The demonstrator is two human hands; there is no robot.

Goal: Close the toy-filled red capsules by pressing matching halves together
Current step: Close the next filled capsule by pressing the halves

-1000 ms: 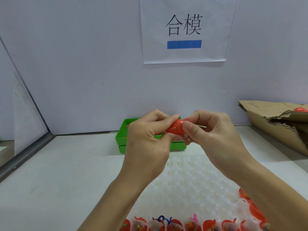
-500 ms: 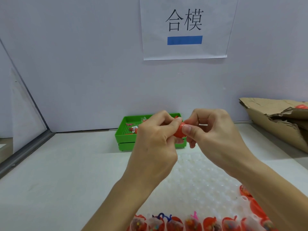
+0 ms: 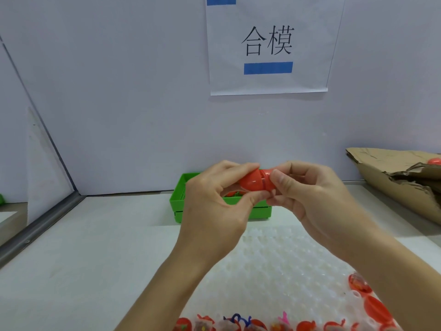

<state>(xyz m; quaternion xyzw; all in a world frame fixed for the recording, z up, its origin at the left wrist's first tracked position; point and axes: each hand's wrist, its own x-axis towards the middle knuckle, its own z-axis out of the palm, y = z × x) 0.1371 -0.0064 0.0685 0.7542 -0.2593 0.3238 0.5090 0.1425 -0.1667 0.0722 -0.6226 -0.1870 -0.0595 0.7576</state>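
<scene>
Head view: the left hand (image 3: pixel 212 206) and right hand (image 3: pixel 307 199) hold one red capsule (image 3: pixel 254 183) in the air above the table (image 3: pixel 95 247), in front of a green tray (image 3: pixel 188 206). The fingers of both hands pinch opposite halves, with a seam showing between them. The shell is probably light, stiff and smooth (liable to slip), best gripped on the domed ends. A wall sign (image 3: pixel 268 44) reads 合模 over a blue bar.

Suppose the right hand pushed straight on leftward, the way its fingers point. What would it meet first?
Probably the left hand: the right hand already pinches the red capsule between them, so the capsule halves would press together first.
</scene>
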